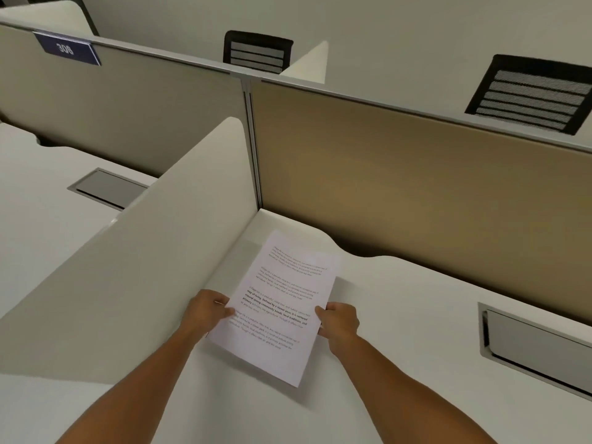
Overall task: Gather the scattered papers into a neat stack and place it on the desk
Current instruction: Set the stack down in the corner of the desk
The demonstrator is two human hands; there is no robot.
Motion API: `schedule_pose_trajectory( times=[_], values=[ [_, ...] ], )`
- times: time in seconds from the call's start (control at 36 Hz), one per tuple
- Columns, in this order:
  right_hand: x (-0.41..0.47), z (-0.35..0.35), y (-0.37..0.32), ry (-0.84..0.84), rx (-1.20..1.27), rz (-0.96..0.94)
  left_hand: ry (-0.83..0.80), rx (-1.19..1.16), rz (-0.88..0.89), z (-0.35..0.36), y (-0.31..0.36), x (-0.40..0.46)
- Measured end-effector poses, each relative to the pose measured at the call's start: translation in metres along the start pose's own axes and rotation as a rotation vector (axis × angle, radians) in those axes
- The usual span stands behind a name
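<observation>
A stack of white printed papers [278, 302] hangs just above the white desk [400, 331], near its left back corner, its sheets lined up and casting a shadow below. My left hand [208, 310] grips the stack's left edge, thumb on the top sheet. On the opposite side my right hand [339, 323] grips the right edge, thumb on top and fingers curled beneath. How many sheets the stack holds cannot be made out.
A cream side divider [153, 251] stands close on the left of the papers. A tan back partition [416, 200] closes the desk's far side. A grey cable hatch [538, 347] is set into the desk at right. Two black mesh chairs [258, 52] show beyond the partition.
</observation>
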State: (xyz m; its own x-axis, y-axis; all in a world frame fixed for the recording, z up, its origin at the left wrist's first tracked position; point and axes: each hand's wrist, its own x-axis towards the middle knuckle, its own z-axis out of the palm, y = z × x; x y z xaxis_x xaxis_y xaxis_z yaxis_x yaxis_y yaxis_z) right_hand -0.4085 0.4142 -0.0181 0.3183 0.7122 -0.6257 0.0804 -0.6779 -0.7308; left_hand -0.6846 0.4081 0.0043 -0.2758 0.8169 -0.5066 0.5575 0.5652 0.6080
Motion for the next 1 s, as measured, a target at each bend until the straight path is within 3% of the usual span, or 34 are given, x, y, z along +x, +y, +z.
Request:
schedule_pose_trajectory(
  times=[0.33,0.56,1.0],
  values=[
    [0.074,0.048,-0.035,0.006,-0.119,0.011,0.126,0.039,0.015,-0.003,0.005,0.068],
    [0.097,0.055,-0.037,0.04,-0.167,0.038,0.042,-0.014,-0.068,0.007,-0.007,0.085],
    [0.091,0.058,-0.04,0.047,-0.228,0.124,0.242,0.021,0.018,0.019,-0.015,0.085]
  ],
)
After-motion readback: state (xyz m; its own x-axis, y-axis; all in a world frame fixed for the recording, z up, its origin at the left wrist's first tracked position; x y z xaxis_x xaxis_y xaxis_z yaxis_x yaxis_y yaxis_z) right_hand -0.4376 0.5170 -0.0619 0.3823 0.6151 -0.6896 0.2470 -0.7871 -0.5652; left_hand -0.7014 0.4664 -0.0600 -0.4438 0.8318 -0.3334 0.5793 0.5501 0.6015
